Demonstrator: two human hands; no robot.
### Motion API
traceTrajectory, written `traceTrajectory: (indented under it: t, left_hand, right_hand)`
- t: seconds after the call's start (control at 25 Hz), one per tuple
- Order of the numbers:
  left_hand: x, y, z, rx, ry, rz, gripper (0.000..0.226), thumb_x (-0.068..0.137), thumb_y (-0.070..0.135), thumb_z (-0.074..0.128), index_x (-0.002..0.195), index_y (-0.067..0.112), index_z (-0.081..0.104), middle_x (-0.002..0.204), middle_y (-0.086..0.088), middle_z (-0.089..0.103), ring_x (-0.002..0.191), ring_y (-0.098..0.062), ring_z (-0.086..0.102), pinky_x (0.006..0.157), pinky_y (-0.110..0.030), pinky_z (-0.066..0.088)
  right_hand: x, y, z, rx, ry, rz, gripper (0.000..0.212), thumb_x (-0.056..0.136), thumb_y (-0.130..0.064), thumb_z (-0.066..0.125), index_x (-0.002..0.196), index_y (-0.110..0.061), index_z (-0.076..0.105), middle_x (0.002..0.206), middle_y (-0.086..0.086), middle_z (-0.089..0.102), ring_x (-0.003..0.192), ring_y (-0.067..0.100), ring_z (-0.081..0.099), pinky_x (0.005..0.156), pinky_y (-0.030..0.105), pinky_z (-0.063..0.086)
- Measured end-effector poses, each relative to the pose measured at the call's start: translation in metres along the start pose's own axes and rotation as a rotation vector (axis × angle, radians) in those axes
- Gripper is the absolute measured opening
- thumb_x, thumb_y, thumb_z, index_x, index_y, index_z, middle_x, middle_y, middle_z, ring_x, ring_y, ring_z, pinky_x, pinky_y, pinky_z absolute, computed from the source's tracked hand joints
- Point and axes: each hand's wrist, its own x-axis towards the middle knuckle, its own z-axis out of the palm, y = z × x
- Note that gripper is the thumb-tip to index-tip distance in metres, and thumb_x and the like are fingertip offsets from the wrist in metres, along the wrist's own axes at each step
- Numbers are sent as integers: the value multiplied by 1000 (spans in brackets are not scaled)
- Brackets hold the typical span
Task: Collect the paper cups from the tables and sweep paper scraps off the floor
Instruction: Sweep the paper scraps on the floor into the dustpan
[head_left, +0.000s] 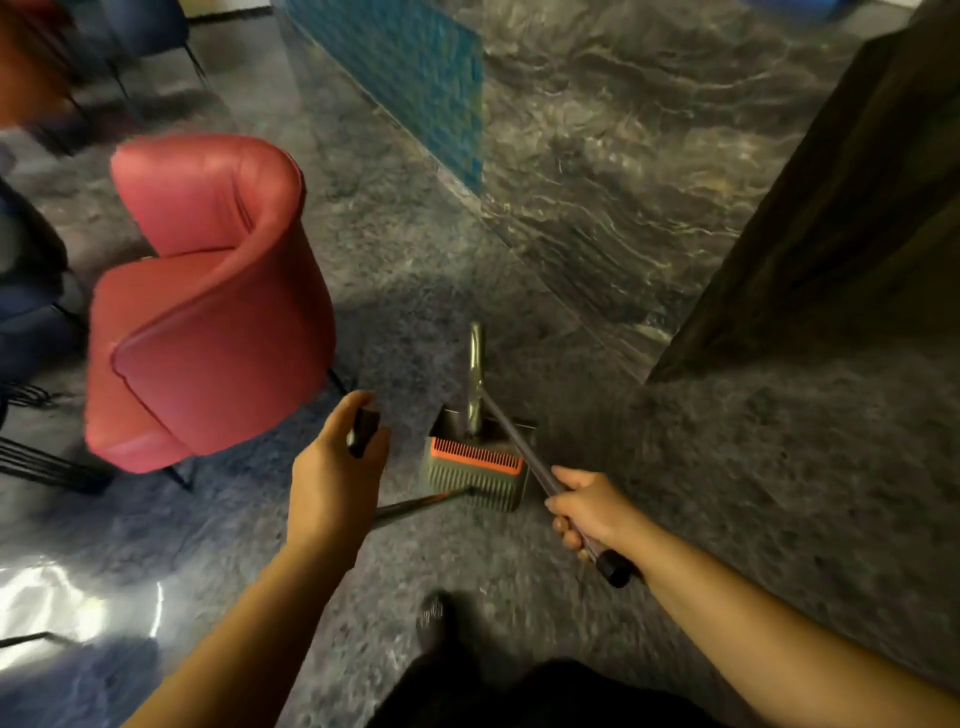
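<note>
The left hand (332, 462) is curled around a dark handle end (363, 431); which tool it belongs to is unclear. The right hand (587, 512) grips a grey pole (519, 447) slanting down to the dustpan (478, 465), which stands on the marble floor (727, 493) beside a red chair (208, 312).

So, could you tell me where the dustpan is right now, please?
In the head view the dustpan stands on the grey floor at centre, between the left hand and right hand, right of the pink chair.
</note>
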Motion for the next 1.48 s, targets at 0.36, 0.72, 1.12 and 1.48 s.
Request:
traceTrajectory:
  t: [0.36, 0.72, 1.12, 1.48]
  left_hand:
    - [295, 8, 36, -9, -2, 38, 39, 85, 22, 72, 119, 36, 61, 90, 16, 62, 71, 5, 51, 58, -6, 32]
    - [573, 20, 98, 5, 75, -29, 41, 85, 34, 70, 121, 47, 54, 90, 19, 66, 77, 5, 57, 67, -20, 41]
    - [856, 64, 133, -6, 262, -139, 39, 86, 29, 71, 123, 34, 61, 107, 6, 72, 88, -12, 67, 71, -22, 44]
    - [1148, 34, 119, -122, 269, -179, 34, 89, 31, 68, 121, 39, 59, 112, 12, 69, 84, -3, 63, 71, -24, 48]
  right_hand:
    - [208, -215, 14, 40, -16, 48, 56, 97, 0, 44, 148, -19, 31, 60, 7, 45, 27, 6, 38, 30, 14, 30]
    - [432, -416, -8, -6, -62, 8, 52, 97, -3, 44, 146, -18, 34, 57, 7, 45, 29, 7, 37, 32, 14, 29]
    - [659, -686, -10, -141, -180, -63, 54, 96, -6, 46, 146, -22, 34, 53, 5, 48, 30, 7, 42, 33, 16, 32]
    - [850, -910, 79, -138, -204, -63, 54, 97, -4, 43, 148, -19, 31, 55, 5, 47, 31, 7, 40, 33, 14, 29]
